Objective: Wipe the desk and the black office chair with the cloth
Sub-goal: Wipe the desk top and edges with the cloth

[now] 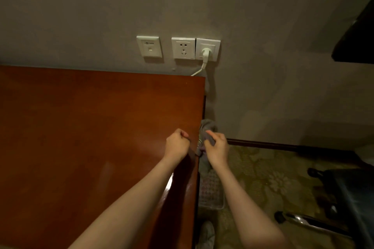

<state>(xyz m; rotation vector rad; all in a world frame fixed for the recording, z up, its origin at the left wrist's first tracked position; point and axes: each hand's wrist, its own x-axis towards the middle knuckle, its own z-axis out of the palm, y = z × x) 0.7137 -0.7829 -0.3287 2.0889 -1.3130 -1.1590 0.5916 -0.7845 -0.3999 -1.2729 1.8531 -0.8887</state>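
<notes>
A reddish-brown wooden desk point(91, 127) fills the left of the view, its right edge running down the middle. A grey cloth point(207, 127) hangs just past that edge. My right hand point(216, 147) grips the cloth off the side of the desk. My left hand point(178, 143) is curled over the desk's right edge and appears to pinch a dark corner of the cloth beside it. The black office chair point(352, 198) shows at the lower right, with its wheeled base and chrome leg on the carpet.
Three white wall plates point(183, 48) sit above the desk's back edge, one with a white plug and cable point(204, 56). A clear bin point(211, 190) stands on the patterned carpet beside the desk. A dark object point(358, 32) juts in at the upper right.
</notes>
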